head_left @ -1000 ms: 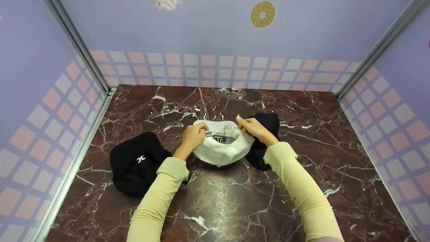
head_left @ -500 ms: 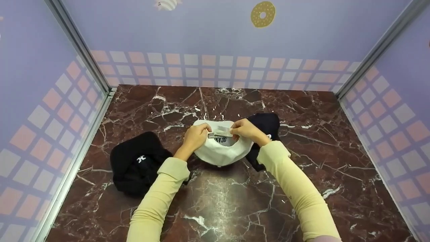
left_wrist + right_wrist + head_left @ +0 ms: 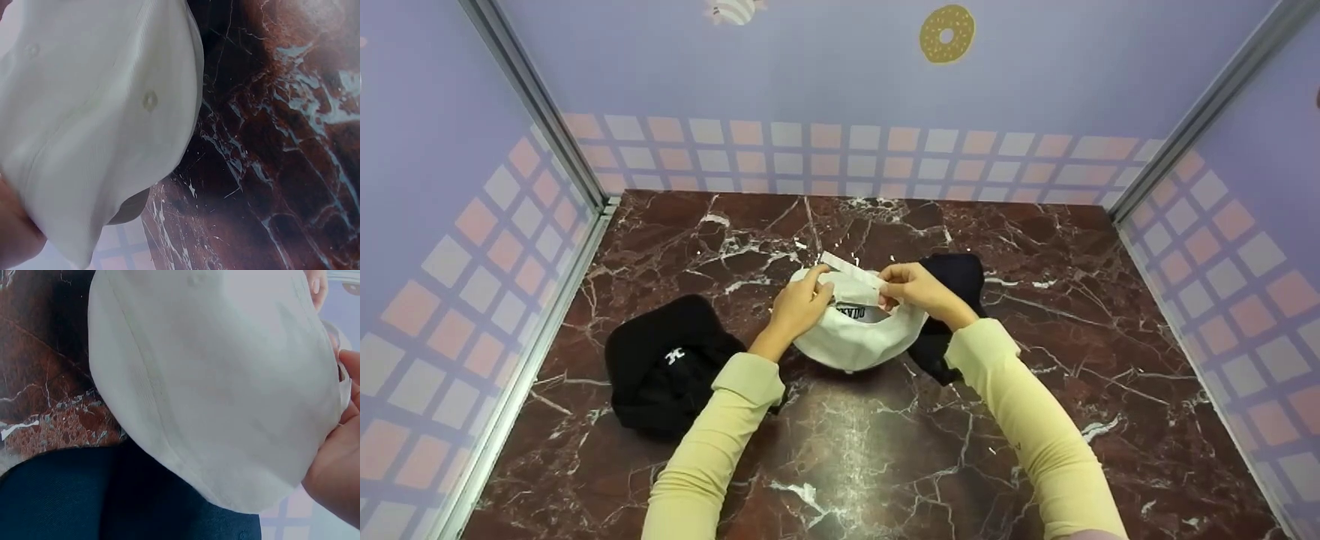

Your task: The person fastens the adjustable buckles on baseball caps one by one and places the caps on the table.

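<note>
In the head view a white cap [image 3: 855, 346] stands mid-table, its back opening facing up and dark lettering showing inside. My left hand [image 3: 797, 306] grips the left edge of that opening, index finger up by the free end of the pale strap [image 3: 847, 267]. At the right edge, my right hand [image 3: 919, 289] pinches the strap between thumb and fingers. The left wrist view shows the white crown [image 3: 101, 101] with stitched eyelets, and part of the left hand [image 3: 17, 230] at its edge. On the right wrist view, the right hand [image 3: 340, 464] holds the cap's far edge.
To the left lies a black cap [image 3: 660, 360] with a small white emblem, close to the left forearm. A dark navy cap [image 3: 960, 274] sits right behind the white one, partly under the right hand. Patterned walls [image 3: 840, 67] enclose the marble table [image 3: 855, 465] on three sides.
My right hand has come left from the cap's right side and taken the strap. The strap's free end now points up and left beside my left fingers, which have lifted slightly.
</note>
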Demonstrator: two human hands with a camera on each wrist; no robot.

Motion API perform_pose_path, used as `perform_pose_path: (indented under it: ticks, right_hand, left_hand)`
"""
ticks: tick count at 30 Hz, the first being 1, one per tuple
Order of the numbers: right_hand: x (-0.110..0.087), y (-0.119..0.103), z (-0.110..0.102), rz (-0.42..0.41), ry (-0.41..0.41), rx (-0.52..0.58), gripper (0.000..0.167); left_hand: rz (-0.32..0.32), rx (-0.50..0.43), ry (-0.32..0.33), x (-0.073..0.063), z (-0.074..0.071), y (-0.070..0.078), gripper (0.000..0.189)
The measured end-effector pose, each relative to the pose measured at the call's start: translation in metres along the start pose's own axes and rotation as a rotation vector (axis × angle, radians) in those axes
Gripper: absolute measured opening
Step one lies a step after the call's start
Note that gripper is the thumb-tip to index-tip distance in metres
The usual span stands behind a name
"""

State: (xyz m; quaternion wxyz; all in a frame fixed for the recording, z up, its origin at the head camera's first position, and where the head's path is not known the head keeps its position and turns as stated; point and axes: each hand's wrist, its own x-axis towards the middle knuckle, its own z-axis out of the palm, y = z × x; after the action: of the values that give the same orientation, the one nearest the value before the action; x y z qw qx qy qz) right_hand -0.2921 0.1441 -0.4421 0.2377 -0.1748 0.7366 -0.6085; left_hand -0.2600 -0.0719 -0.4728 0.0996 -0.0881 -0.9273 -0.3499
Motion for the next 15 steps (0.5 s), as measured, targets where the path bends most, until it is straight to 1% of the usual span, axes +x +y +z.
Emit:
perform_pose_path:
  ticks: [2, 4, 9, 13, 15]
  right_hand:
    - [-0.0016, 0.0011, -0.0014, -0.009, -0.017, -0.002, 0.022]
    - [-0.0022, 0.0027, -0.0028, -0.019, -0.038, 0.002, 0.021]
    - [-0.0028, 0.0060, -0.0044, -0.025, -0.081, -0.014, 0.008]
    - [-0.0043, 0.0082, -0.0046, -0.022, -0.105, -0.056, 0.009]
    - [-0.0049, 0.0096, -0.0042, -0.016, -0.112, -0.079, 0.010]
  left_hand:
    - [-0.004, -0.009, -0.001, -0.0005, 0.0001, -0.0003, 0.037]
    - [-0.008, -0.019, -0.003, -0.0008, 0.0000, -0.0006, 0.038]
    - [-0.021, -0.052, -0.005, -0.0005, -0.0004, -0.0007, 0.040]
    - [-0.035, -0.093, 0.001, 0.0002, -0.0002, -0.0012, 0.042]
    - [-0.031, -0.114, 0.006, 0.0004, -0.0002, -0.0014, 0.039]
